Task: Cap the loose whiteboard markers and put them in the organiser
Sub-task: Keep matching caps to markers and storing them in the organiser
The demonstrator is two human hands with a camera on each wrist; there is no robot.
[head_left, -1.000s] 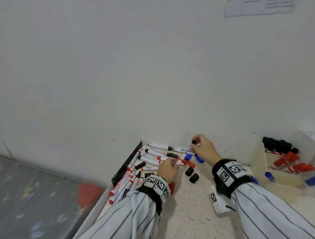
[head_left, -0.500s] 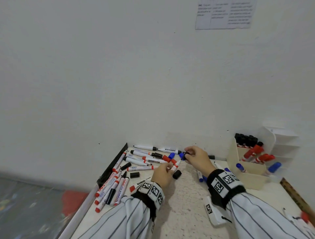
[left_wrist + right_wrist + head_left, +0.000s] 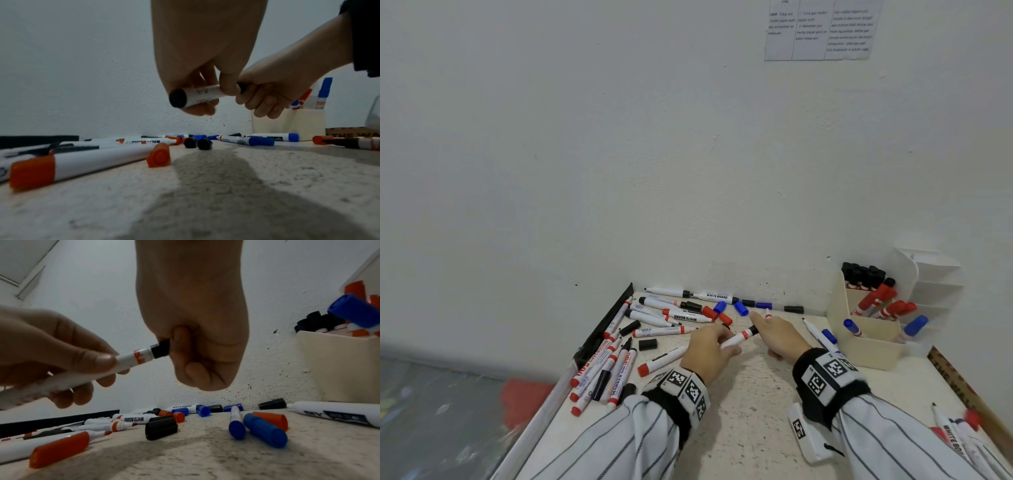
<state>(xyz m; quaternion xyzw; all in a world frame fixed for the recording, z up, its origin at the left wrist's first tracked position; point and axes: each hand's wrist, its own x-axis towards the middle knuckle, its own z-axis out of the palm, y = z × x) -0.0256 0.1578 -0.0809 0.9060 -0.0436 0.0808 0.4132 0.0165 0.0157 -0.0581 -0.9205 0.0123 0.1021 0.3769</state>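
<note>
My left hand [image 3: 717,346] grips the white barrel of a black whiteboard marker [image 3: 739,337] held a little above the table. My right hand [image 3: 774,334] has its fingers curled round the black cap [image 3: 161,348] seated on the marker's front end. The left wrist view shows the marker [image 3: 197,95] end-on, with its black tail towards the camera. Many loose markers [image 3: 619,356] and caps [image 3: 648,344] in red, black and blue lie to the left and along the wall. The cream organiser [image 3: 866,342] stands at the right and holds several capped markers.
A black strip [image 3: 604,325] edges the table on the left. A wooden ruler [image 3: 962,387] lies along the right edge, with more markers [image 3: 952,431] near my right sleeve. A printed sheet [image 3: 822,31] hangs on the wall. Blue markers [image 3: 825,337] lie beside the organiser.
Both hands have come together over the middle of the table. The left hand lifted a marker from the pile, and the right hand brought a black cap onto its end.
</note>
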